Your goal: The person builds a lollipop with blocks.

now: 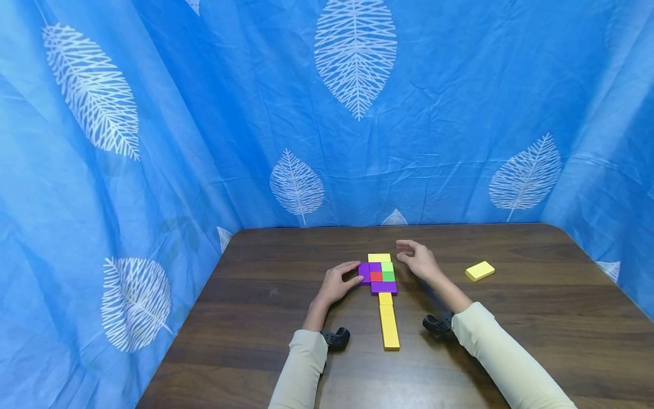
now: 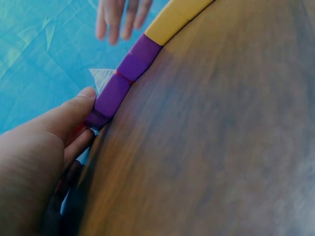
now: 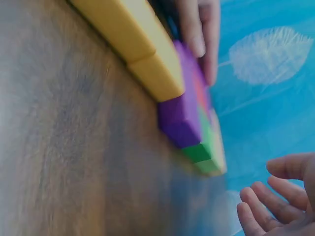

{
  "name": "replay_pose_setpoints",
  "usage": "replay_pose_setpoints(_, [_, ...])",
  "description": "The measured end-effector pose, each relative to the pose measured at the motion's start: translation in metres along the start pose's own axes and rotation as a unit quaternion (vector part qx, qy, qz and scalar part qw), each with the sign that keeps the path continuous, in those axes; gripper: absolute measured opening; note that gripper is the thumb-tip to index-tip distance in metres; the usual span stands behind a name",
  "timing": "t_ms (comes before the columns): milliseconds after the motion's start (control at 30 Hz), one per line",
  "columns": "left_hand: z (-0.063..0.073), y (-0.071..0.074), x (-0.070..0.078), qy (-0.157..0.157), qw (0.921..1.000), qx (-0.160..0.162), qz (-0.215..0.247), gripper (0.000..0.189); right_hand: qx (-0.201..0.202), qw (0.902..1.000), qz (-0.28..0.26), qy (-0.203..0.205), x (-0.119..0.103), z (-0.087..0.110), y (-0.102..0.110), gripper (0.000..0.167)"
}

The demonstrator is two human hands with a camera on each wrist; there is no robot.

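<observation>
Flat blocks lie joined in one figure on the table. My left hand (image 1: pixel 337 284) pinches the purple block (image 1: pixel 364 274) on the figure's left side, thumb at its near end. In the left wrist view my thumb (image 2: pixel 81 105) rests at that purple piece. Beside it are a red block (image 1: pixel 376 276) and green blocks (image 1: pixel 388 276). A purple bar (image 1: pixel 384 288) crosses below them, and a yellow block (image 1: pixel 379 258) tops the figure. My right hand (image 1: pixel 420 261) hovers to the right with loosely bent fingers and holds nothing.
A long yellow block (image 1: pixel 389 329) and a short yellow block (image 1: pixel 385 299) run down from the figure like a stem. One loose yellow block (image 1: pixel 479 271) lies farther right on the brown wooden table (image 1: pixel 265 295). A blue leaf-patterned curtain (image 1: pixel 434 113) hangs behind.
</observation>
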State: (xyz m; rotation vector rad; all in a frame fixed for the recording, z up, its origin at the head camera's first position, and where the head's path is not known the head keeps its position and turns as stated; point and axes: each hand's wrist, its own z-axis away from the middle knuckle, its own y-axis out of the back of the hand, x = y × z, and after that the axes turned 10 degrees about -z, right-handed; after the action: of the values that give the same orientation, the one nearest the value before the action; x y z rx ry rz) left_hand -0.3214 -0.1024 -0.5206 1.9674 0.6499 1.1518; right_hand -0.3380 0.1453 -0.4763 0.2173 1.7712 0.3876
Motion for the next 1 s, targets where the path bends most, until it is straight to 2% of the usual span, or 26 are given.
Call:
replay_pose_setpoints(133, [0.000, -0.001, -0.001, 0.003, 1.0000, 0.000, 0.000, 0.046, -0.003, 0.9978, -0.061, 0.026, -0.018, 0.013, 0.011, 0.033])
replay_pose_setpoints(300, [-0.001, -0.001, -0.002, 0.006, 1.0000, -0.004, -0.004, 0.047, -0.001, 0.9966, -0.037, 0.073, -0.035, 0.036, 0.031, 0.026])
replay_pose_setpoints(433, [0.000, -0.001, -0.001, 0.004, 1.0000, -0.004, -0.004, 0.047, 0.037, 0.9932, -0.032, 0.105, -0.035, 0.054, 0.052, 0.026])
replay_pose_setpoints(533, [0.000, -0.002, -0.001, -0.001, 1.0000, 0.001, -0.006, 0.046, 0.079, 0.9904, -0.039, 0.107, -0.026, 0.064, 0.069, 0.028])
replay_pose_setpoints(633, [0.000, -0.002, -0.002, -0.002, 1.0000, 0.005, -0.007, 0.046, 0.125, 0.9866, -0.030, 0.100, 0.001, 0.067, 0.088, 0.031])
replay_pose_setpoints(767, [0.000, -0.002, -0.001, 0.001, 1.0000, 0.002, -0.003, 0.045, 0.190, 0.9759, 0.033, 0.102, 0.055, 0.063, 0.111, 0.033])
replay_pose_setpoints(833, [0.000, -0.002, -0.001, 0.004, 1.0000, -0.001, -0.001, 0.045, 0.215, 0.9698, 0.073, 0.090, 0.071, 0.064, 0.119, 0.035])
replay_pose_setpoints(900, [0.000, -0.002, -0.001, 0.001, 1.0000, 0.003, 0.000, 0.045, 0.219, 0.9683, 0.097, 0.070, 0.070, 0.069, 0.120, 0.041])
replay_pose_setpoints(1000, [0.000, -0.002, -0.002, -0.006, 0.9999, 0.008, 0.000, 0.044, 0.221, 0.9686, 0.109, 0.035, 0.054, 0.080, 0.118, 0.048])
